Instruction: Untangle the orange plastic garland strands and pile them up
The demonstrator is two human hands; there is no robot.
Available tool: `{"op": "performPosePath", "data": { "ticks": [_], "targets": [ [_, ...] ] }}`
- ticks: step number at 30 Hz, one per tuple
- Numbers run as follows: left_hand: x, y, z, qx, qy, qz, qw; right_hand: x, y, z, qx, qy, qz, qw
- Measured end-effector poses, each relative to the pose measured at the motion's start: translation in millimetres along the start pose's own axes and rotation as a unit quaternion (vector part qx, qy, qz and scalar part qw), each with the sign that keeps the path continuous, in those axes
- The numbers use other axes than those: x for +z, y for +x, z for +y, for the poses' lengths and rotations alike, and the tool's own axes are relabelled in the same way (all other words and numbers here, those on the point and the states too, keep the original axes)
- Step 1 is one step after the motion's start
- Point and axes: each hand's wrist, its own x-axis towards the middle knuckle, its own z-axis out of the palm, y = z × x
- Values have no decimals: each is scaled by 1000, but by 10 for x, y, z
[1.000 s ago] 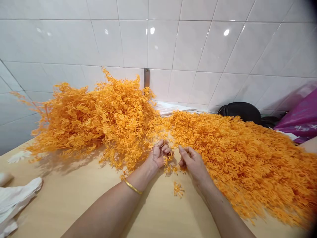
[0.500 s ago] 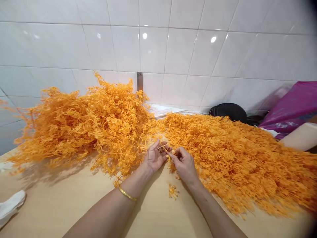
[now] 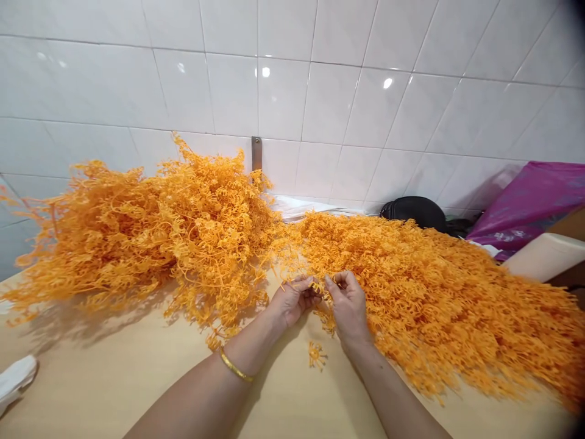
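My left hand (image 3: 295, 302) is closed, its thumb and fingers pinching a small orange plastic flower piece (image 3: 317, 285) with thin curled arms. A thin orange stem sticks out on the left side of that hand. Right beside it, my right hand (image 3: 351, 308) has thumb and forefinger pinched at the same piece's other side; the exact contact is too small to see clearly. One loose orange flower piece (image 3: 315, 355) lies on the table just below the hands. A yellow bangle (image 3: 235, 367) circles my left wrist.
A tall heap of orange sprigs (image 3: 196, 231) rises on the left, and a wide heap of loose orange pieces (image 3: 448, 299) spreads on the right. Behind are a black case (image 3: 414, 212), a purple bag (image 3: 525, 204) and a tiled wall. White cloth (image 3: 16, 381) lies at the left edge.
My left hand has turned from palm-up with loose fingers to a closed pinch on the flower piece. My right hand has shifted slightly right, and the view has tilted a little.
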Motion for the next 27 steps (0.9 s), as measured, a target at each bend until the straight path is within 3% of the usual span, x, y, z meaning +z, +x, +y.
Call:
{"op": "performPosePath", "data": {
  "ticks": [2,5,7,9,14,19,21,25,27],
  "targets": [
    [-12,10,-1,6,-34,1,999,-29,42,-43,31,69,44,996],
    [-57,35,29,11,-85,45,995,-162,147,-162,94,191,104,972],
    [-72,41,51,9,-77,58,995,-248,203,-226,114,218,125,961],
    [-62,35,59,15,-44,54,997,-281,215,-251,110,190,101,970],
    [-6,12,22,49,6,63,997,-195,111,-257,46,42,-56,996],
    [11,-5,-33,70,9,27,997,-145,28,-286,-81,-157,-165,970],
    [13,-17,-38,70,21,24,997,-145,26,-249,-119,-195,-171,958],
    [14,-19,-30,54,52,25,997,-139,6,-192,-116,-229,-125,958],
    [15,-1,-30,68,34,32,997,-118,-55,-257,-178,-241,-119,947]
  ]
}}
